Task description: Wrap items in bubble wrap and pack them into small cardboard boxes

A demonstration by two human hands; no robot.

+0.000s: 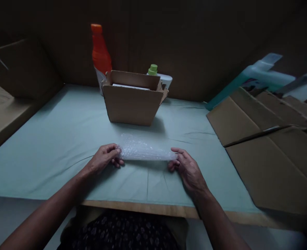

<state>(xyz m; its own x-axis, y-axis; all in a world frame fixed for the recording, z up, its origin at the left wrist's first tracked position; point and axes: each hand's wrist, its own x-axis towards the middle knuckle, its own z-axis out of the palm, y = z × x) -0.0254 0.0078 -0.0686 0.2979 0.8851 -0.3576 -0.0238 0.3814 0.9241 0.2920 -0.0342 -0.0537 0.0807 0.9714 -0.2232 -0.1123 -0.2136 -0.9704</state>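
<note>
A length of clear bubble wrap (147,151) stretches between my two hands, just above the cloth-covered table (72,139). Its left end is pinched by my left hand (106,157), with the thumb on top and fingers curled beneath. My right hand (187,166) grips the right end between thumb and fingers. Behind the wrap stands an open cardboard box (132,106), and the edge of something white (131,86) shows inside it. Whether anything lies inside the bubble wrap I cannot make out.
An orange bottle (100,52) and a white bottle with a green cap (152,69) stand behind the box. Cardboard pieces (270,170) lie at the right, before a large teal bottle (247,78). More cardboard (31,69) stands at the left.
</note>
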